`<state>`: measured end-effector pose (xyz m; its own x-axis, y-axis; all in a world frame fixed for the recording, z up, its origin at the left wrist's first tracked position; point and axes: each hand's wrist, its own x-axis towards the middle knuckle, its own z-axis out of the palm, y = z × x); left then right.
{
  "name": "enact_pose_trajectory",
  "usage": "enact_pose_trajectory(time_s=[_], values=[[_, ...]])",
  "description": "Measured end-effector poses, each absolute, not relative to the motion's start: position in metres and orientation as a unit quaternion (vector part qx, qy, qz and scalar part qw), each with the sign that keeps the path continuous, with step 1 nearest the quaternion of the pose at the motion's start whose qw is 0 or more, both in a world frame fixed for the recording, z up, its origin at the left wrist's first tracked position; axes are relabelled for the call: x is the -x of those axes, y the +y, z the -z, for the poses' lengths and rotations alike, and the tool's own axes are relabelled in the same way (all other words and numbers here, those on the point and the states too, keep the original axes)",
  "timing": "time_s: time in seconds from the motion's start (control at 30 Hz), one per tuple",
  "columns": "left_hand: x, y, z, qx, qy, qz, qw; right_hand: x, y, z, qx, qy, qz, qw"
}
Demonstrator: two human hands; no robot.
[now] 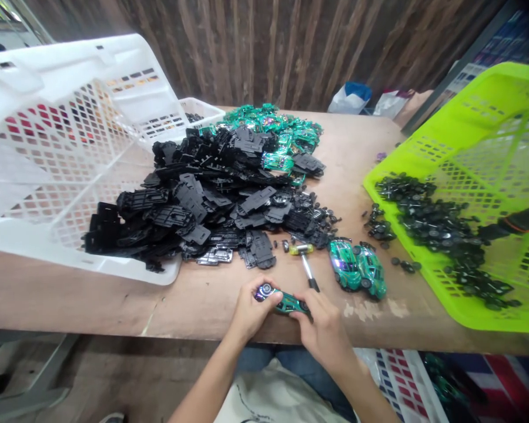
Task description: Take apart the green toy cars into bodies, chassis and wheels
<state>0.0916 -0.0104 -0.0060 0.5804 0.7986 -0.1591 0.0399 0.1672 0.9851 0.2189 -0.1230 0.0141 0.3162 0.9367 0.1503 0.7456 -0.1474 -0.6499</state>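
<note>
Between my two hands, just above the table's front edge, is a shiny green toy car (286, 301) turned on its side, with a wheel showing at its left end. My left hand (252, 310) grips the left end, thumb on the car's side. At the other end, my right hand (321, 322) pinches the car near a dark wheel. A small hammer (307, 267) with a yellowish head lies just beyond my hands. To its right, two green toy cars (357, 267) rest side by side, touching each other.
Black plastic chassis plates (194, 205) spill from a tipped white basket (167, 273) on the left. Green car shells (286, 129) are heaped behind them. A lime-green basket (449, 314) at right holds black wheel sets (436, 226). Small loose wheels lie around the hammer.
</note>
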Motion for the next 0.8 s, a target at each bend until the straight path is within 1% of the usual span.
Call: enact_pose_trajectory(time_s=[0.07,0.17,0.23,0.27,0.3,0.33,0.4,0.47,0.53,0.6,0.67,0.8], values=[[-0.086,-0.009,0.001,-0.590,0.353,-0.269,0.674,-0.222,-0.120,-0.015,0.753,-0.542,-0.178,0.328],[-0.069,-0.004,-0.010,-0.634,0.287,-0.270,0.665,-0.232,-0.110,-0.016,0.738,-0.457,-0.316,0.384],[-0.058,0.000,-0.014,-0.681,0.244,-0.282,0.630,-0.238,-0.103,-0.016,0.694,-0.402,-0.416,0.429],[-0.055,0.001,-0.013,-0.704,0.236,-0.284,0.607,-0.240,-0.101,-0.016,0.679,-0.390,-0.441,0.439],[-0.053,0.002,-0.012,-0.723,0.237,-0.283,0.583,-0.240,-0.100,-0.016,0.678,-0.391,-0.440,0.440],[-0.053,0.003,-0.009,-0.740,0.247,-0.281,0.560,-0.240,-0.099,-0.016,0.692,-0.401,-0.413,0.437],[-0.056,0.004,-0.002,-0.765,0.278,-0.276,0.511,-0.235,-0.103,-0.017,0.723,-0.445,-0.318,0.422],[-0.062,0.004,0.004,-0.776,0.301,-0.274,0.481,-0.228,-0.110,-0.020,0.725,-0.516,-0.235,0.391],[-0.067,0.002,0.006,-0.773,0.293,-0.278,0.489,-0.219,-0.117,-0.022,0.706,-0.591,-0.186,0.342],[-0.071,0.000,0.007,-0.760,0.271,-0.280,0.520,-0.210,-0.120,-0.022,0.704,-0.626,-0.137,0.306],[-0.074,-0.001,0.007,-0.744,0.266,-0.282,0.544,-0.204,-0.119,-0.019,0.724,-0.612,-0.103,0.301],[-0.079,0.000,0.008,-0.728,0.292,-0.286,0.551,-0.200,-0.110,-0.011,0.749,-0.570,-0.099,0.324]])
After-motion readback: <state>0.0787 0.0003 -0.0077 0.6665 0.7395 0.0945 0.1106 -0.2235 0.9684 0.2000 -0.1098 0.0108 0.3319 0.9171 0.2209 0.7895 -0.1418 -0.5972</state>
